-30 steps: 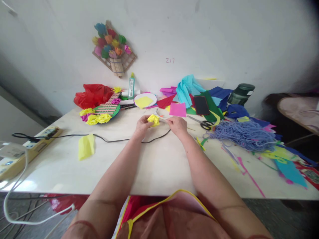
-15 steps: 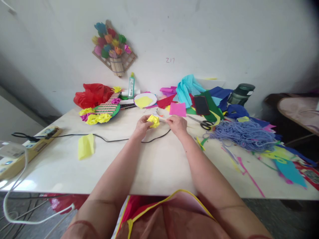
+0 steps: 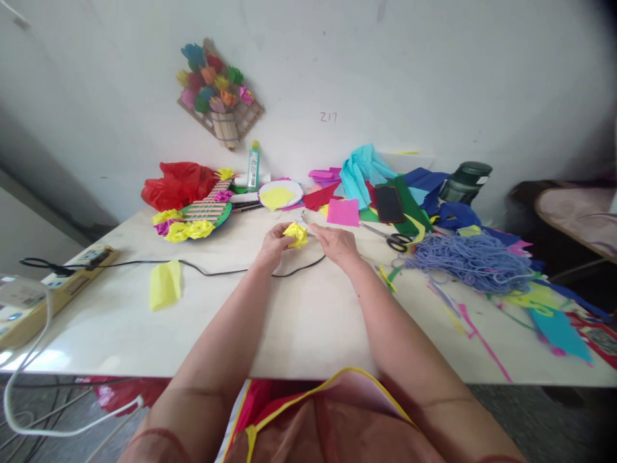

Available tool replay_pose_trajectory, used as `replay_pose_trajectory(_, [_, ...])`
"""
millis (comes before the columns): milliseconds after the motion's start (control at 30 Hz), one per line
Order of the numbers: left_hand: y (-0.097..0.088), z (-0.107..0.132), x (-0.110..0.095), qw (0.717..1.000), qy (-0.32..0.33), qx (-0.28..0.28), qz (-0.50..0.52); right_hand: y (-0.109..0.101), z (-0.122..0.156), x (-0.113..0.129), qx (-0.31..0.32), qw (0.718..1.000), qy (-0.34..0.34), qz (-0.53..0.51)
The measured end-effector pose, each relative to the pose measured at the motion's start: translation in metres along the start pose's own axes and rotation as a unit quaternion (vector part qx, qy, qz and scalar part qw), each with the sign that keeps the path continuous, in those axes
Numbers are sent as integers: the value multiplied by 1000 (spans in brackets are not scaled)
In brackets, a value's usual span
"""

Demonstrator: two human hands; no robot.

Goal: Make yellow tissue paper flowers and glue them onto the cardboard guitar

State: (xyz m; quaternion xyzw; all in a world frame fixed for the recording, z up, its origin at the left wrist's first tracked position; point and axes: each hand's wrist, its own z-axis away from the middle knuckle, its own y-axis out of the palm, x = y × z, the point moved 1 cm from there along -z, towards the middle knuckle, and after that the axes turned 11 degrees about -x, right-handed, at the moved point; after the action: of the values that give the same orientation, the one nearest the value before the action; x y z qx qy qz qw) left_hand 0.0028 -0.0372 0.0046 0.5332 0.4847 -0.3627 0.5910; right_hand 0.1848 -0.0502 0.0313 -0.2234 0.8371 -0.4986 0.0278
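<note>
My left hand (image 3: 274, 243) is closed around a crumpled yellow paper flower (image 3: 295, 233) just above the white table (image 3: 299, 321). My right hand (image 3: 335, 243) is right beside it, fingers pinched on a thin stick that reaches into the flower. A black cable (image 3: 216, 271) runs across the table under both hands.
Black scissors (image 3: 393, 239) and a pile of blue yarn (image 3: 475, 260) lie to the right among coloured paper sheets and scraps. A pink sheet (image 3: 343, 211), a glue bottle (image 3: 253, 166), a white plate (image 3: 280, 193), a red bag (image 3: 178, 183) sit behind. A yellow paper (image 3: 165, 284) and power strip (image 3: 58, 286) lie left.
My right hand has shifted slightly left, closer to the yellow flower. The left hand stays where it was.
</note>
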Motion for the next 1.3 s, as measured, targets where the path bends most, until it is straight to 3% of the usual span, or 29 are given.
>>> replay_pose_trajectory(300, [2,3,-3,1000,-2,-1,-4,-6,0,5,43,997,-47,52])
replay_pose_trajectory(1300, [4,4,-6,999,14,12,-30,-3,0,11,79,995,-36,43])
